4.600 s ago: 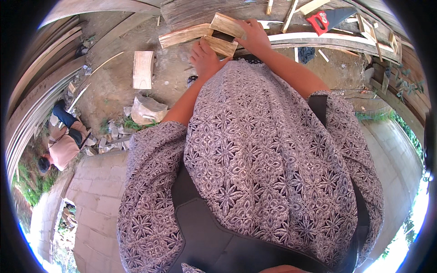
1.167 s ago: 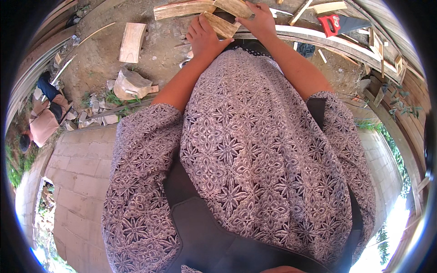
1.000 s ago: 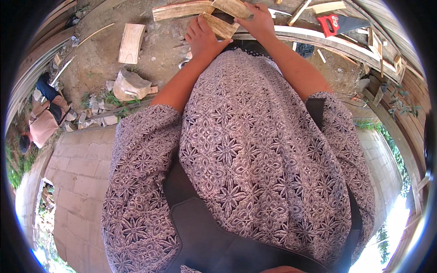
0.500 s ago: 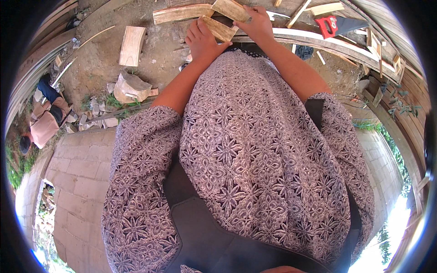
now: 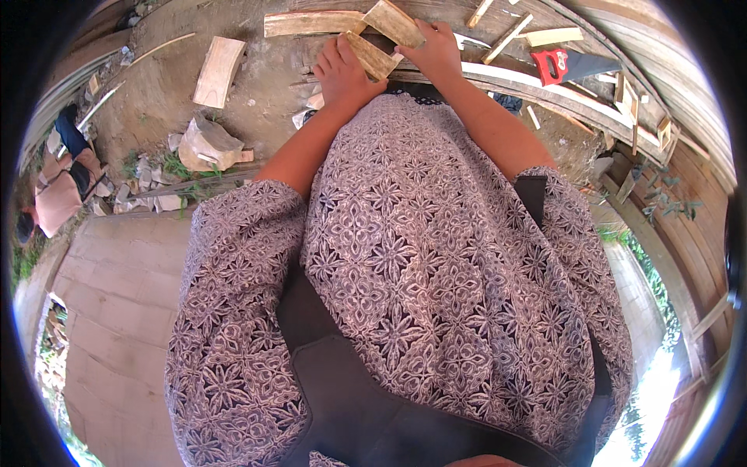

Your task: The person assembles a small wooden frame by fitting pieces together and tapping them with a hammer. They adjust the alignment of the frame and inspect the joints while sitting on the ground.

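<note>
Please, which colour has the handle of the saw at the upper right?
The saw handle is red; the head view shows it best.

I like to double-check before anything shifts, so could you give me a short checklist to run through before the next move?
1. Left hand on the nearer wood piece: ok, at its left and near edges.
2. Right hand on the farther wood piece: ok, at its right end.
3. No gap between those two pieces: not ok, a dark opening shows.
4. Right thumb off the nearer piece: cannot tell; its tip is close to the corner.
5. Saw away from both hands: ok, it lies off to the right.
6. Other person well away from the hands: ok, at the far left.
</note>
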`<state>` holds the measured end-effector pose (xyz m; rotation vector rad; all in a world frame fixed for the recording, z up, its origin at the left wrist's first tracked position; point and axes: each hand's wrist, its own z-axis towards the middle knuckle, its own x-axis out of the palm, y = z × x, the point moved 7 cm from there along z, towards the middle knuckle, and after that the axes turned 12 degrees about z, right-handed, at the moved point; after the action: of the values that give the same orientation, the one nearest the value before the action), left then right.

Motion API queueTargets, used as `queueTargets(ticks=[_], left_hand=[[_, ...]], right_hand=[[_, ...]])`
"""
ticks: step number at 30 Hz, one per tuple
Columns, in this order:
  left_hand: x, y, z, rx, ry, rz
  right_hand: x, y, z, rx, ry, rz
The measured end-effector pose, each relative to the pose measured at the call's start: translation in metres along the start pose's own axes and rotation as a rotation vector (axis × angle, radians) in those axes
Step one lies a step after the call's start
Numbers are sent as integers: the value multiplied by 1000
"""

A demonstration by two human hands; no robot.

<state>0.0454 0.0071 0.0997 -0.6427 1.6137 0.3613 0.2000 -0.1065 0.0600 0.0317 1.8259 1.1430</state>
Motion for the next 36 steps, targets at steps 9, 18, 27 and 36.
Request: queueTargets(ticks=[9, 18, 27, 36], left_hand=[[-7, 38, -34, -137, -110, -144], [97, 54, -100, -605, -105, -1150], [105, 8, -105, -828, -325, -1282], [93, 5, -103, -918, -383, -1254]], right_hand=[[-3, 32, -1, -45, 53, -69], [33, 50, -31, -190, 628, 168], [49, 70, -36, -260, 702, 90], [58, 63, -30, -313, 673, 12]])
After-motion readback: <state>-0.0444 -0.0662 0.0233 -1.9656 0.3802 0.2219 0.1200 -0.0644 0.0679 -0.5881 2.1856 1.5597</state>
